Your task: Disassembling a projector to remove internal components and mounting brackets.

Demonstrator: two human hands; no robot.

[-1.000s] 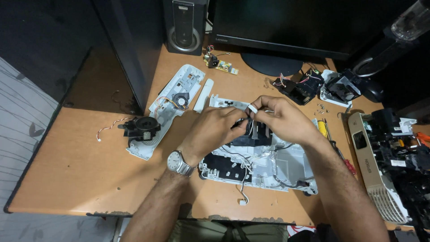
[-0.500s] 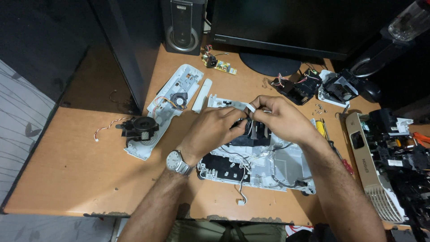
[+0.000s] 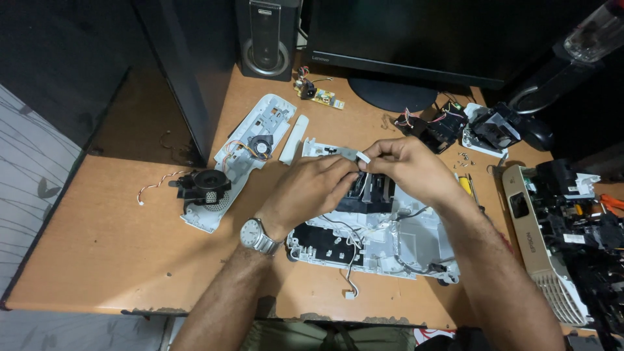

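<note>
While hands stay joined, the white connector [image 3: 363, 157] barely shifts.

A single head-worn camera looks steeply down and forward over a wooden desk [image 3: 97, 247], from the seated person's side of it; the near desk edge runs along the bottom of the frame, the monitor [image 3: 416, 39] and speaker [image 3: 263, 36] close off the top; the view is close, both forearms entering from the bottom and the left hand [image 3: 312, 192] and right hand [image 3: 409, 166] meeting near the centre; no second view shares the scene
</note>
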